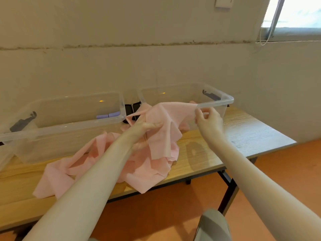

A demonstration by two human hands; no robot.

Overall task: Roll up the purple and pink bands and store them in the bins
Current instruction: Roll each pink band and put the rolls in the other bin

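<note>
— What carries it all?
— A wooden bench on dark legs, over an orange floor.
— And on it?
— Two clear bins side by side: the left bin, the right bin. In front of them, a crumpled pink band sprawls to the near edge.

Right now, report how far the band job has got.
Done: rolled purple bands lie in the left bin. In hand: the left hand and right hand hold a pink band up, unrolled. Left: the pink pile on the table, unrolled, not binned.
</note>
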